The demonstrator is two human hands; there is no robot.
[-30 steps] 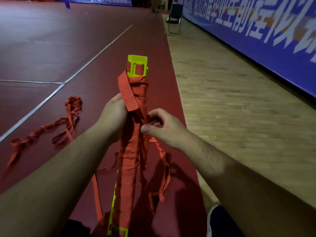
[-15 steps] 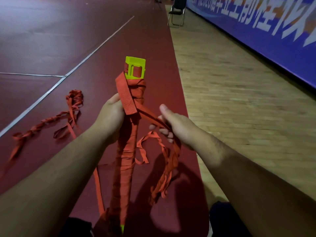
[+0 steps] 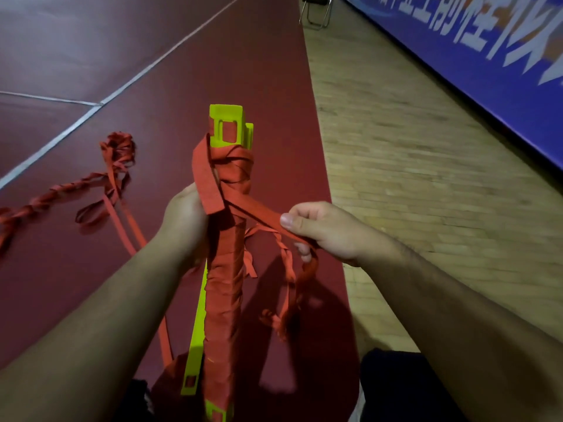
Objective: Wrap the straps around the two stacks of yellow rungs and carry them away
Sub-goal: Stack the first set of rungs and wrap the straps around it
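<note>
Strap (image 3: 256, 213) pinched by right hand (image 3: 326, 233); left hand (image 3: 182, 216) grips the wrapped yellow rungs (image 3: 227, 112).

Two hands: left hand (image 3: 182, 220), right hand (image 3: 323, 233). One stack of yellow rungs (image 3: 231, 126) in view. Two lots of red strap: one strap (image 3: 259, 214) wound round the stack, one loose tangle (image 3: 117, 146) toward the left edge of the red floor mat (image 3: 274, 86); separate lengths within each uncountable. One folding chair (image 3: 316, 10). One blue banner (image 3: 487, 56). Two white floor lines (image 3: 170, 50).
</note>
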